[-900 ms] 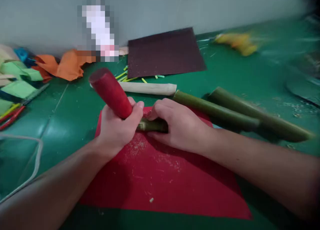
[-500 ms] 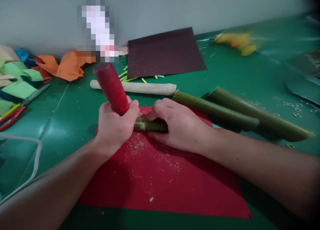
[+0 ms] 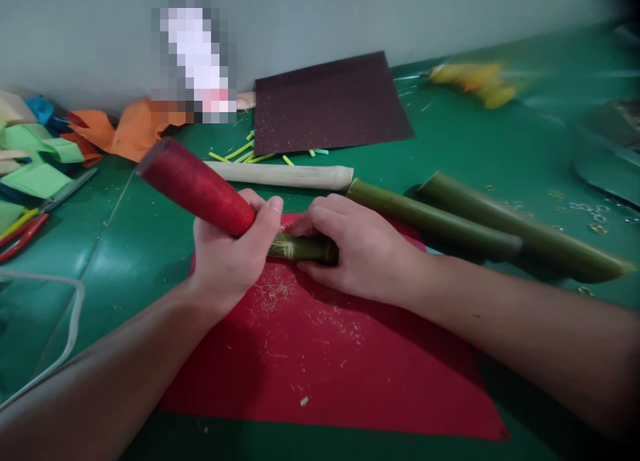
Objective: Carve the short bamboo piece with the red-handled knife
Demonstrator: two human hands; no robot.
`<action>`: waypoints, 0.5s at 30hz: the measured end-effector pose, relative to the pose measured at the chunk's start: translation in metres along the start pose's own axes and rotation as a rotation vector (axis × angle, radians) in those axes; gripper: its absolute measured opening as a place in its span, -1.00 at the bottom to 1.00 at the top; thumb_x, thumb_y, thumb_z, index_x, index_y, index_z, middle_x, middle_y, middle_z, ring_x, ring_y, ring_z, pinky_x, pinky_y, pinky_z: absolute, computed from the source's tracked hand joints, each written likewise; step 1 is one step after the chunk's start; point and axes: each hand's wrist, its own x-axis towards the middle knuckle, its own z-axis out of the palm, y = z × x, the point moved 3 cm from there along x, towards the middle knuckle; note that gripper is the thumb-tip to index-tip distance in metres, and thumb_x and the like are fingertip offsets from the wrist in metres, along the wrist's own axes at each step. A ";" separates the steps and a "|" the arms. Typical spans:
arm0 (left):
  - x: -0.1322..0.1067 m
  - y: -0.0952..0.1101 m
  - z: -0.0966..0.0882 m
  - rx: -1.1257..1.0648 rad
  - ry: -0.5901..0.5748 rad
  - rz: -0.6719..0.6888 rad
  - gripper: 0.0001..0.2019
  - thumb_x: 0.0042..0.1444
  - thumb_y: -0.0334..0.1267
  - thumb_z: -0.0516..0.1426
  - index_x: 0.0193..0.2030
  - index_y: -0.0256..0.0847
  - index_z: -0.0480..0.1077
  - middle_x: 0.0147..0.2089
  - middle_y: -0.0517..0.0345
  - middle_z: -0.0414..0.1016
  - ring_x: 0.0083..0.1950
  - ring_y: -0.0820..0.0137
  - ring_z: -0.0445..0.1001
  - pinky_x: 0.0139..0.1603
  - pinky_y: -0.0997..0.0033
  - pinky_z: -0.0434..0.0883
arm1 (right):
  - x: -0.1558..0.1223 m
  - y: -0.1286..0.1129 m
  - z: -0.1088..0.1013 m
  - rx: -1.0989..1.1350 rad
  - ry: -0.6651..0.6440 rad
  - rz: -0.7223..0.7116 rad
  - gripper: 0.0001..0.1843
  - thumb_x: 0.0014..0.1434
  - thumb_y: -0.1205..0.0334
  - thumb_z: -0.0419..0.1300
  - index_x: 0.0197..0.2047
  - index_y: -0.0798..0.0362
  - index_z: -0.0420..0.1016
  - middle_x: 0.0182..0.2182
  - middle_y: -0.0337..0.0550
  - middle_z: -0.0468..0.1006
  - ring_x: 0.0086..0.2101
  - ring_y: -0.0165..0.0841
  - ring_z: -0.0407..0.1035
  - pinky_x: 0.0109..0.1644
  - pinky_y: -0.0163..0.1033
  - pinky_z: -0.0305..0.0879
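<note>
My left hand (image 3: 227,251) is closed around a thick red cylindrical handle (image 3: 200,191), which slants up to the left. Its lower end is hidden inside the fist, so whatever it carries does not show. Just right of that fist lies a short piece of green bamboo (image 3: 305,249), with pale scraped marks near its middle. My right hand (image 3: 363,247) grips this piece from the right, thumb on the near side and fingers over the far side. Beneath both hands is a red sheet (image 3: 320,361) strewn with fine pale shavings.
Behind the hands lie a pale stick (image 3: 290,175), two green bamboo lengths (image 3: 435,217) and a dark brown sheet (image 3: 330,104). Coloured paper (image 3: 37,177) and red-handled scissors (image 3: 25,237) are at the left. Small rings (image 3: 595,211) lie scattered on the right, and a white cable (image 3: 75,314) curves at the left edge.
The red handle has tipped over to the left and lower, with my left hand turning along with it. My right hand and the bamboo have stayed nearly in place.
</note>
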 end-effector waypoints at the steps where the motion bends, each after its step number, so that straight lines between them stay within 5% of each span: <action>1: -0.002 0.001 0.002 -0.008 -0.026 0.005 -0.69 0.21 -0.25 0.20 -0.57 -0.15 0.32 -0.61 0.30 0.24 -0.60 0.54 0.16 -0.56 0.44 0.23 | 0.000 0.000 0.000 0.002 0.001 -0.005 -0.81 0.03 0.31 0.29 -0.24 0.10 0.44 -0.34 -0.18 0.40 -0.31 -0.35 0.26 -0.22 -0.24 0.17; 7: -0.008 0.003 0.007 -0.058 -0.073 0.001 -0.68 0.18 -0.18 0.25 -0.56 -0.16 0.34 -0.61 0.30 0.26 -0.59 0.54 0.21 -0.52 0.46 0.30 | 0.001 0.002 0.001 0.011 0.010 -0.009 -0.79 0.02 0.29 0.28 -0.38 0.03 0.27 -0.42 -0.25 0.30 -0.37 -0.38 0.18 -0.26 -0.25 0.11; 15: -0.006 0.004 0.010 -0.011 -0.091 0.036 -0.66 0.13 -0.28 0.24 -0.61 -0.17 0.26 -0.63 0.31 0.24 -0.58 0.54 0.26 -0.54 0.51 0.33 | -0.001 0.000 -0.001 0.060 -0.002 -0.001 -0.83 0.10 0.25 0.25 -0.37 0.05 0.29 -0.43 -0.23 0.34 -0.37 -0.38 0.21 -0.26 -0.24 0.13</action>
